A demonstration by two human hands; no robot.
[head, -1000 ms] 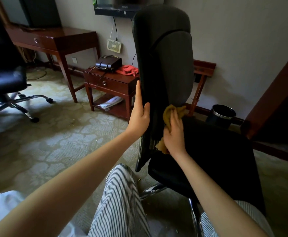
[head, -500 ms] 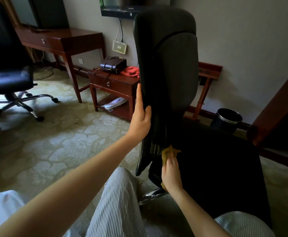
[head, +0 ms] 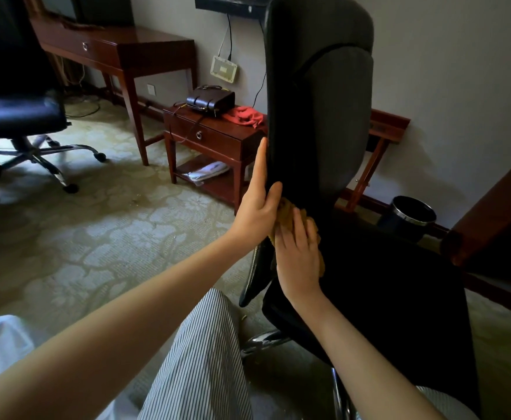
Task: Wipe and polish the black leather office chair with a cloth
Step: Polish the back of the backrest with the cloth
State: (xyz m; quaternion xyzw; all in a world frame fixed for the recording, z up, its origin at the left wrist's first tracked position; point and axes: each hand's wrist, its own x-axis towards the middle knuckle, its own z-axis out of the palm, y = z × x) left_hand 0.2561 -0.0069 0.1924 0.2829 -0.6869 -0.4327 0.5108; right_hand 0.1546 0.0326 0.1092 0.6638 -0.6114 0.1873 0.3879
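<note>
The black leather office chair (head: pixel 324 122) stands right in front of me, its tall backrest seen edge-on and its dark seat (head: pixel 393 292) spreading to the right. My left hand (head: pixel 258 204) holds the backrest's left edge, fingers straight up along its back and thumb on the front. My right hand (head: pixel 298 256) lies flat over a yellow cloth (head: pixel 286 212) and presses it against the lower part of the backrest, just above the seat. Most of the cloth is hidden under that hand.
A second office chair (head: pixel 17 116) with a chrome base stands at the left. A wooden desk (head: pixel 120 50) and a low side table (head: pixel 214 137) with a dark bag and a red cloth (head: pixel 243 116) line the wall. A black bin (head: pixel 408 218) sits behind the seat. My striped trouser legs fill the foreground.
My right hand and the cloth went down to the seat's front edge, then came back up the lower backrest, close to my left hand. The left hand has stayed on the backrest's edge.
</note>
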